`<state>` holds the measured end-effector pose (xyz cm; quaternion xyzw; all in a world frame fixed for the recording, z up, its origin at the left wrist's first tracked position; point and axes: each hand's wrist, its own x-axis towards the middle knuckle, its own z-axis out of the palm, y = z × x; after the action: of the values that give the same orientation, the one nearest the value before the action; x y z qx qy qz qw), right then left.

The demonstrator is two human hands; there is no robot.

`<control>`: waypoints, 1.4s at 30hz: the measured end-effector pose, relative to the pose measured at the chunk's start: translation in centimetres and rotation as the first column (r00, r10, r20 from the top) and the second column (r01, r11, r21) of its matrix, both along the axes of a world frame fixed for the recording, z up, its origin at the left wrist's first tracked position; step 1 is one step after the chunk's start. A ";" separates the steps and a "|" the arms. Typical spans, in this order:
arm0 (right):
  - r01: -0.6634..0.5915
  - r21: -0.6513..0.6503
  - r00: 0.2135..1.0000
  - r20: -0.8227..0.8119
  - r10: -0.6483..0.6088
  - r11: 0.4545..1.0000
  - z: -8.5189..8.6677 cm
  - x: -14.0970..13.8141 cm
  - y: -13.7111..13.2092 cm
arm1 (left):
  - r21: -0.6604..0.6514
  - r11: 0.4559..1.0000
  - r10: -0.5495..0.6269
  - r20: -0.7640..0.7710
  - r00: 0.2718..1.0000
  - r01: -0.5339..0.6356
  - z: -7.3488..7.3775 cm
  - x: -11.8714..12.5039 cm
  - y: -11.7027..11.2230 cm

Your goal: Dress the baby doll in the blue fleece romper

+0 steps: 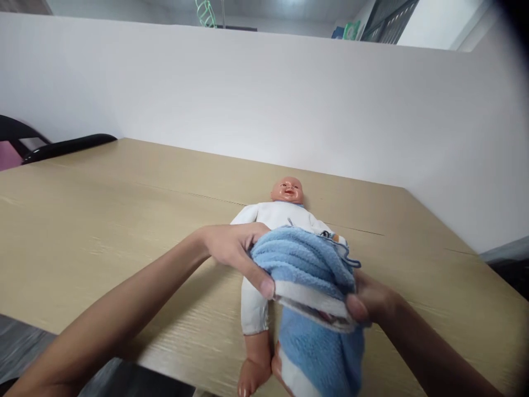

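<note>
A baby doll (279,214) in a white top lies on its back on the table, head away from me. Over its lower body and one leg is a blue terry garment that looks like a pair of trousers (308,256), with white bands. One leg of it is bunched up, its white cuff opening towards me. My left hand (239,251) grips the cuff's left side, thumb on the white band. On the other side my right hand (370,300) pinches the cuff, slightly blurred. The doll's left-hand leg (254,314) shows bare below a white leg sleeve; its other leg is mostly covered.
The wooden table (165,182) spreads out around the doll, with a seam across it. A white partition (206,94) rises behind. Black chair parts (70,148) stand at the left edge, and a dark object (510,270) is at the right edge.
</note>
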<state>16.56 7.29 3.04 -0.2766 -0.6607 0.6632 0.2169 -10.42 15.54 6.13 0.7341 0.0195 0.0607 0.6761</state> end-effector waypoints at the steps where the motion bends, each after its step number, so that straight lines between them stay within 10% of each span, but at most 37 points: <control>1: 0.014 -0.004 1.000 -0.011 -0.014 1.000 0.2 -0.2 -0.5 | 0.004 0.999 0.053 0.011 0.999 -0.053 0.0 -0.3 -0.7; 11: 0.152 -0.036 0.988 -0.008 -0.153 0.988 2.5 -3.2 -7.4 | -0.270 0.781 0.578 -0.031 0.816 -0.563 -3.1 -1.5 -14.3; 17: 0.175 0.146 0.952 0.225 -0.205 0.974 1.4 -3.6 -9.0 | -0.127 0.588 0.768 -0.221 0.601 -0.799 -6.1 -0.7 -18.3; 25: 0.336 0.495 0.780 0.330 -0.531 0.801 -2.0 -4.2 -8.6 | 0.245 0.452 0.892 -0.096 0.442 -0.858 -8.9 -1.0 -17.0; 33: 0.492 0.634 0.614 0.234 -0.754 0.597 -5.4 -4.8 -7.2 | 0.287 0.390 0.918 -0.050 0.393 -0.875 -9.5 0.2 -14.3; 42: 0.538 0.598 0.555 0.279 -0.783 0.594 -4.1 -4.2 -2.1 | 0.405 0.304 0.946 -0.018 0.325 -0.862 -6.8 1.4 -10.2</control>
<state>12.38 5.18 -1.08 -0.6201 -0.6652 0.2555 0.3283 -9.04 5.32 -0.72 0.6925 0.5078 0.3414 0.3821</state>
